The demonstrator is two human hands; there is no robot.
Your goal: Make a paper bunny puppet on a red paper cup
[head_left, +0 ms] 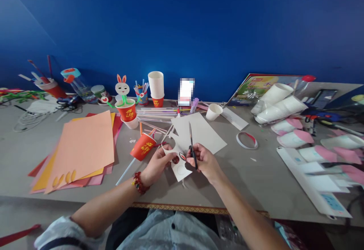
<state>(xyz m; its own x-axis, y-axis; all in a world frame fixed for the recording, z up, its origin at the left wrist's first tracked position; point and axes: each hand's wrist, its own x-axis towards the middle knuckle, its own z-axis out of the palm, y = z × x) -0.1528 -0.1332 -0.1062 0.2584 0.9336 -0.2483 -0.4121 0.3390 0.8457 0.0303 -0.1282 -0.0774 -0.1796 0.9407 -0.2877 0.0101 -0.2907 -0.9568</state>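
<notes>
- The cut white paper [182, 173] is between the two hands, above the near part of the worktop [233, 189]; a small red shape outlined in black [182, 156] shows at its right side.
- The left hand [159, 162] pinches the paper's left part, thumb on top, its forearm slanting in from the lower left.
- The right hand [203, 160], just right of the paper, is closed around the scissors [193, 156], its forearm coming from the lower right.
- The scissors' long axis runs away from the body, tips farthest; the paper lies left of the handles. Whether the blades touch it, I cannot tell.
- Beyond the blades lies a larger white sheet [206, 133].
- Farther back stands a rabbit-faced cup figure [126, 109].
</notes>
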